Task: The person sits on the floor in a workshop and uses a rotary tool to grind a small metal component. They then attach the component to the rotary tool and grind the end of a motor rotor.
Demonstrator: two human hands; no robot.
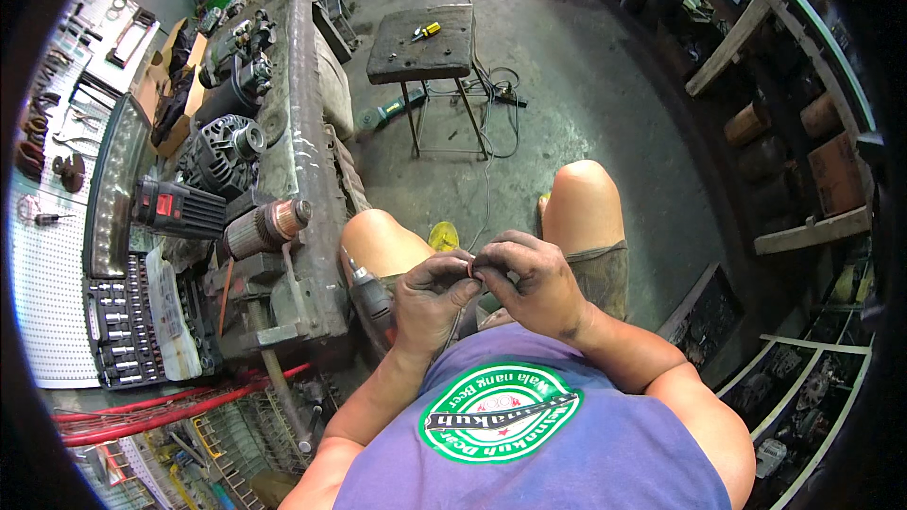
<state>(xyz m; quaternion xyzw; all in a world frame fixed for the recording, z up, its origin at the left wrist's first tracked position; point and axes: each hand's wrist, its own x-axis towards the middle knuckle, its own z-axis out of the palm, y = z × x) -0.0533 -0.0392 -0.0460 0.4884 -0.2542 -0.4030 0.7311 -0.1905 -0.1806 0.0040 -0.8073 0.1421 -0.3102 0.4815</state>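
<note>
In front of my shirt, both hands meet over my lap with the fingertips pinched together. Between them is a small reddish ring-like piece (470,267), mostly covered by fingers, so its exact kind does not show. My left hand (430,295) grips it from the left with thumb and forefinger. From the other side my right hand (531,280) pinches the same piece, its fingers curled. Both hands are smudged dark. Close to the left wrist, beside my left thigh, a grey handheld power tool (371,297) points its thin metal tip away from me.
On the left bench (316,146) lie a copper-banded motor armature (265,229), an alternator (225,149) and a socket set (121,332). Ahead stands a stool (420,49) bearing a yellow-handled tool (427,32). A green angle grinder (389,111) and cords lie on the floor. Wooden shelving (814,229) lines the right.
</note>
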